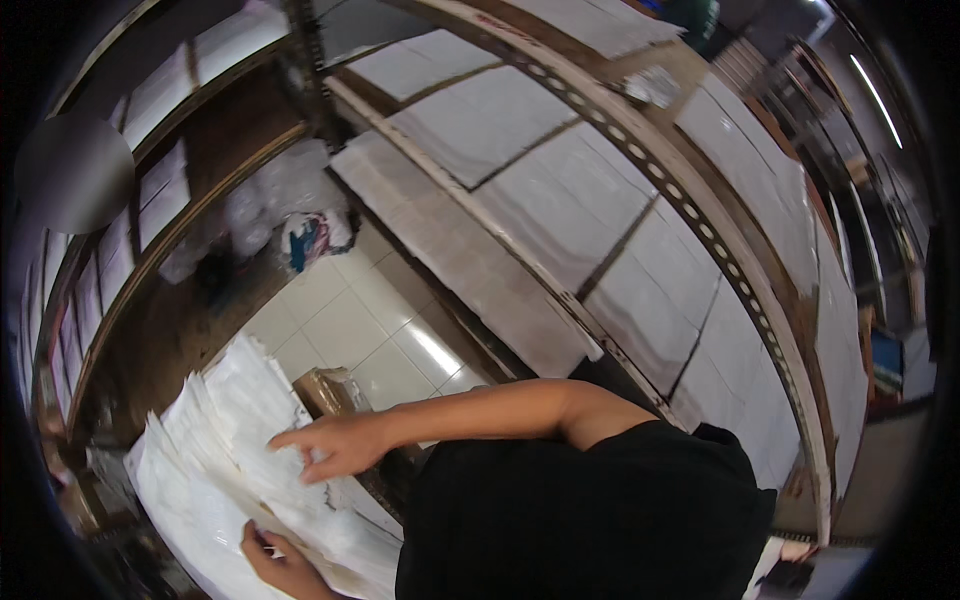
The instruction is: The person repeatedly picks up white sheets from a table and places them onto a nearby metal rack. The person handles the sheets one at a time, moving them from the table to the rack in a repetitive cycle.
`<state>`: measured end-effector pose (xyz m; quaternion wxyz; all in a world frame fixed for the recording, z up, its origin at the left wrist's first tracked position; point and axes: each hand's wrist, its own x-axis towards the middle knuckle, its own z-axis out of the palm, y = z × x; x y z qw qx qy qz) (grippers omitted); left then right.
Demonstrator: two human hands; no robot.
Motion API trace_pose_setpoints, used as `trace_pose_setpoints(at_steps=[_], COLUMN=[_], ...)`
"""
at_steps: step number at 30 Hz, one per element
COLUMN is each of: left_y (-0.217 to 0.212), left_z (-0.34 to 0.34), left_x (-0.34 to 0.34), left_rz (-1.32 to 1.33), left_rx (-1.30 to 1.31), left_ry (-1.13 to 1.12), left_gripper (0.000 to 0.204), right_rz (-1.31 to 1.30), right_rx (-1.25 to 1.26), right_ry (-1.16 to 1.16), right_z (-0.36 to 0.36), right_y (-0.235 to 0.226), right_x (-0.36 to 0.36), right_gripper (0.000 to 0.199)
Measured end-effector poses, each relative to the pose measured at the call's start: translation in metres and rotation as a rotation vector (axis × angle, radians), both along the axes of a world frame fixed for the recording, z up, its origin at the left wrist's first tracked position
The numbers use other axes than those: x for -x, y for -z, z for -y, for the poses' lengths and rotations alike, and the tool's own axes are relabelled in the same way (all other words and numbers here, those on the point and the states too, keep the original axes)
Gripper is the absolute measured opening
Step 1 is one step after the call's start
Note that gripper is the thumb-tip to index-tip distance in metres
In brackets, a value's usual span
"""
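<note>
While your right hand lies flat on the stack of white sheets, its forefinger stretches out straight toward your left and the other fingers curl loosely under; it presses the top sheets without gripping anything. Your right forearm crosses over from your black shirt, bare to the elbow.

Just below that hand, your left hand sits at the near edge of the same stack, fingers bent and thumb up against the paper, seemingly pinching a lower edge; how much it has hold of you cannot tell, as part of the hand is cut off by the picture's lower rim. The sheets fan out under and between both hands, their edges staggered, spreading away to your left.

Right behind your right hand, touching the far side of the stack, stands a brown cardboard box. Beyond it runs a floor of pale tiles. Farther off still, a heap of clear plastic bags lies with a bit of coloured stuff in it. Off to the right of your arm, metal racks with perforated posts hold more flat white stacks on every shelf, and more shelving with white stacks rises on your left.
</note>
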<state>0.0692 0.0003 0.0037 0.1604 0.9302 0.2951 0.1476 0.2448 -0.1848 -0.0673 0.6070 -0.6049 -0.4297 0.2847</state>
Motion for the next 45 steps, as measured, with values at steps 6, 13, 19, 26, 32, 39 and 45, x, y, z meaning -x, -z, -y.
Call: trace_pose_setpoints(at_steps=[6, 13, 19, 26, 32, 39, 45], left_y=[0.028, 0.021, -0.003, 0.114, 0.17, 0.175, 0.179], left_z=[0.062, 0.11, 0.175, 0.265, 0.258, 0.267, 0.273], left_x=[-0.029, -0.051, -0.036, -0.068, -0.076, -0.057, -0.043], left_rz=[0.16, 0.185, 0.348, 0.171, 0.56, 0.642, 0.652], left_rx=[0.111, 0.131, 0.235, 2.235, 2.746, 2.695, 2.68], left_ry=[0.508, 0.634, 0.88, 0.175, 0.451, 0.482, 0.5], left_gripper=[0.023, 0.024, 0.023, 0.035, 0.042, 0.043, 0.045], right_rz=[0.151, 0.024, -0.031, -0.386, -0.372, -0.312, -0.271], right_rx=[0.037, 0.162, 0.032, -0.073, 0.14, 0.236, 0.243], right_ry=[0.078, 0.283, 0.454, 0.482, 0.715, 0.839, 0.815], right_z=[-0.016, 0.043, 0.087, 0.165, 0.28, 0.338, 0.352], right_y=[-0.028, -0.03, -0.048, -0.084, -0.037, -0.01, -0.007], right_x=[0.001, -0.013, -0.016, 0.037, 0.083, 0.113, 0.117], right_gripper=[0.034, 0.018, 0.024, 0.029, 0.026, 0.025, 0.025])
